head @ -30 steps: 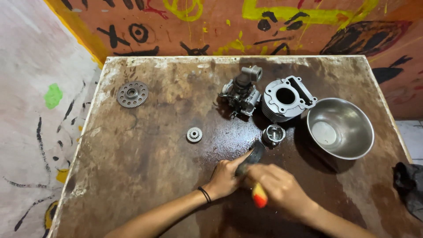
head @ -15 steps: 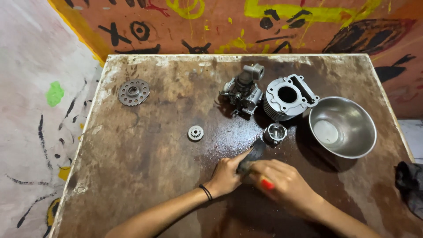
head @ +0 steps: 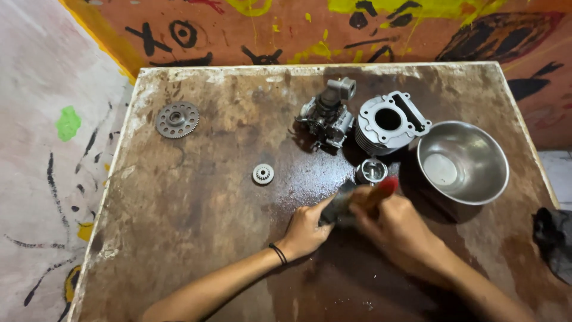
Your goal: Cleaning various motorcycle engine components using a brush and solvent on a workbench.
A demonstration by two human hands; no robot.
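My left hand (head: 307, 229), with a black band on its wrist, presses on a small dark part (head: 338, 206) lying on the stained table (head: 196, 238). Touching the part from the right, my right hand (head: 396, 229) is blurred and grips a red-handled tool (head: 388, 185). The red end pointing away from me. The tool's working end is hidden between my hands. Just beyond my fingers stands a small metal piston (head: 372, 171).
A finned grey cylinder block (head: 390, 122) and a carburettor-like part (head: 328, 116) sit at the back. A steel bowl (head: 463, 162) is at the right, with a black cloth (head: 554, 241) by the right edge. A large toothed disc (head: 177, 119) and a small gear (head: 263, 173) lie at the left.
My right hand has swung the tool: its red handle pointed toward me before and now points away, near the piston. My left hand has stayed on the dark part.
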